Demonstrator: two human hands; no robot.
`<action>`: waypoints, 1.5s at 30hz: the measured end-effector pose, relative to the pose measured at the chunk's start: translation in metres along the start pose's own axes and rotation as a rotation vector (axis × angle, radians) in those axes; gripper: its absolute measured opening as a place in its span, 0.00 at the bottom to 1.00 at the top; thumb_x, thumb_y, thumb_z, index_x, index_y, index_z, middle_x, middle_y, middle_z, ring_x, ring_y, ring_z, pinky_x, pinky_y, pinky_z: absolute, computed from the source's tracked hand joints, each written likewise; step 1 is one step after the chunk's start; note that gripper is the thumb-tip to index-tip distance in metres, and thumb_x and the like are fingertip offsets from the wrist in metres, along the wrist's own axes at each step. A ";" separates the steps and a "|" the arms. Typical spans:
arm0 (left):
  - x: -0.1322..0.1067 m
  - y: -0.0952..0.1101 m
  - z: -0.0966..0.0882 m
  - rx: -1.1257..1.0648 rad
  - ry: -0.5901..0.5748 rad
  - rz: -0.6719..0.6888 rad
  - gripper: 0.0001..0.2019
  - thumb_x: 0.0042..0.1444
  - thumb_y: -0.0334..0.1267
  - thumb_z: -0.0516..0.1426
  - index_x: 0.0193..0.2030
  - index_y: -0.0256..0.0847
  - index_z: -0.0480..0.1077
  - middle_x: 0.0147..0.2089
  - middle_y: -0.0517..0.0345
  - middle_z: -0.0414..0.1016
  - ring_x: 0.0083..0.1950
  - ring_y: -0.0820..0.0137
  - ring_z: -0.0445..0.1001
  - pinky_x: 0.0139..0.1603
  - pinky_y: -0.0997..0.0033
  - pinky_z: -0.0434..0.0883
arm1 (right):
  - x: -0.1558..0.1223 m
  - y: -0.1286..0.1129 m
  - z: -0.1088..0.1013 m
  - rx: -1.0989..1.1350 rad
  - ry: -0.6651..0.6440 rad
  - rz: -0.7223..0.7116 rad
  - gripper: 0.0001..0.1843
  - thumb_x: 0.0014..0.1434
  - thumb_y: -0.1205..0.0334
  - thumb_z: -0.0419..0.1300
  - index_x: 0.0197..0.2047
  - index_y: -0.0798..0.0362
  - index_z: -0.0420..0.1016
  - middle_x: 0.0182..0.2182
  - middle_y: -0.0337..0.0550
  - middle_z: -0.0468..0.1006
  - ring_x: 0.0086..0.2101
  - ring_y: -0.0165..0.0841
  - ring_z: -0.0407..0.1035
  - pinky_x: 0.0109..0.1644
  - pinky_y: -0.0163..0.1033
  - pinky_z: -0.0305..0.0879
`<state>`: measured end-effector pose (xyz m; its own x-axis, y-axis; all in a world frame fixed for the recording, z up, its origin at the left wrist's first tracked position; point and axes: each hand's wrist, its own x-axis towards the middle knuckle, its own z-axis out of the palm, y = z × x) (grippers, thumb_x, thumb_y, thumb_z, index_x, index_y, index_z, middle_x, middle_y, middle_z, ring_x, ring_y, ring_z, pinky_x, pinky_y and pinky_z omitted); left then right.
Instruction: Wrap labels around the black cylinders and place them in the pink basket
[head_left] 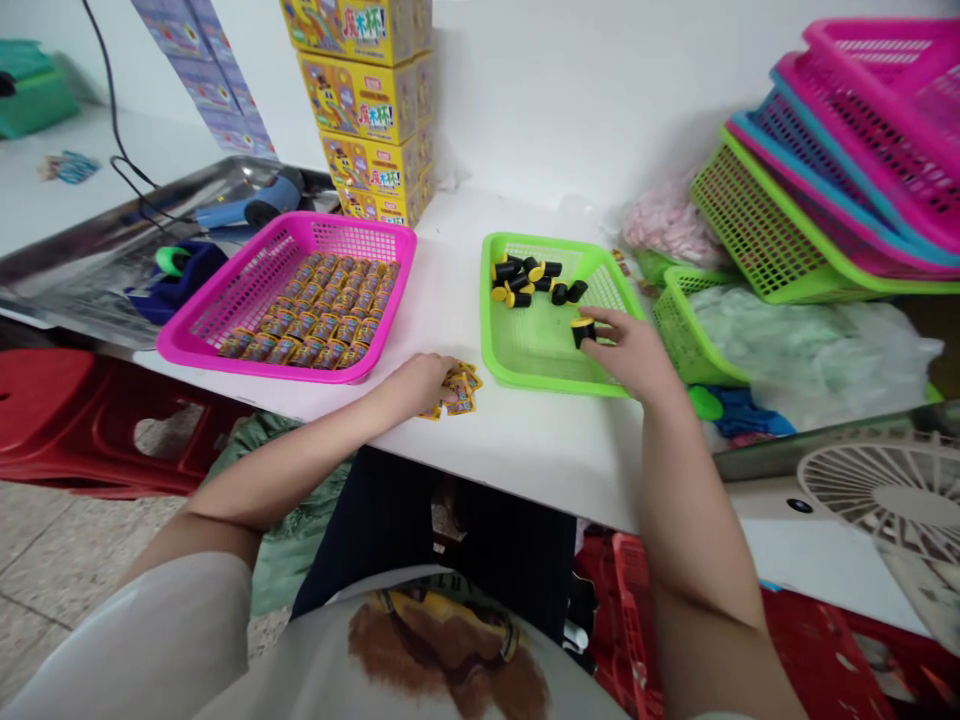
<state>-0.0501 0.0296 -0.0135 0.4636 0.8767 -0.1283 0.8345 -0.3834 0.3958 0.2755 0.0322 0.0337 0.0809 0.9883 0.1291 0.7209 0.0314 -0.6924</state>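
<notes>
As the right hand (626, 345) pinches a small black plastic cylinder with a yellow end (583, 333) between thumb and fingers over a shallow lime-green plastic basket (491, 350), the left hand (424, 385) covers part of a pile of small, flat yellow-orange printed pieces (460, 395); whether its fingers grip any cannot be told. The cylinder looks light, stiff and perhaps slippery, best held by its sides. At left on the white tabletop (540, 430) sits a bright pink plastic basket (300, 372); yellow printed boxes (375, 100) rise at the far wall.

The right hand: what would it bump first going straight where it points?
Probably the loose black-and-yellow pieces in the green basket, though the right hand might pass above them.
</notes>
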 end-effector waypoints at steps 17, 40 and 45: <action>-0.038 0.022 -0.033 0.288 0.110 0.105 0.18 0.72 0.36 0.58 0.66 0.39 0.73 0.39 0.49 0.86 0.45 0.56 0.87 0.58 0.55 0.77 | -0.011 0.014 0.013 0.323 0.273 -0.246 0.16 0.57 0.57 0.68 0.49 0.47 0.83 0.51 0.47 0.86 0.50 0.40 0.82 0.54 0.50 0.84; 0.021 0.046 -0.009 -0.151 0.829 0.967 0.22 0.77 0.32 0.52 0.72 0.38 0.49 0.55 0.48 0.78 0.51 0.70 0.86 0.53 0.66 0.86 | -0.052 -0.034 0.046 0.870 0.390 -0.350 0.22 0.54 0.45 0.80 0.31 0.48 0.74 0.38 0.35 0.87 0.42 0.30 0.84 0.47 0.39 0.82; 0.020 0.044 0.001 -0.311 0.856 0.883 0.19 0.75 0.33 0.55 0.69 0.39 0.58 0.61 0.48 0.70 0.54 0.71 0.85 0.64 0.62 0.83 | -0.056 -0.039 0.045 0.840 0.350 -0.311 0.26 0.52 0.44 0.81 0.28 0.49 0.70 0.38 0.36 0.87 0.38 0.31 0.83 0.40 0.37 0.81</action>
<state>-0.0038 0.0303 0.0000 0.3879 0.3102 0.8680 0.1822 -0.9489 0.2577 0.2117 -0.0182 0.0217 0.2683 0.8213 0.5035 0.0278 0.5159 -0.8562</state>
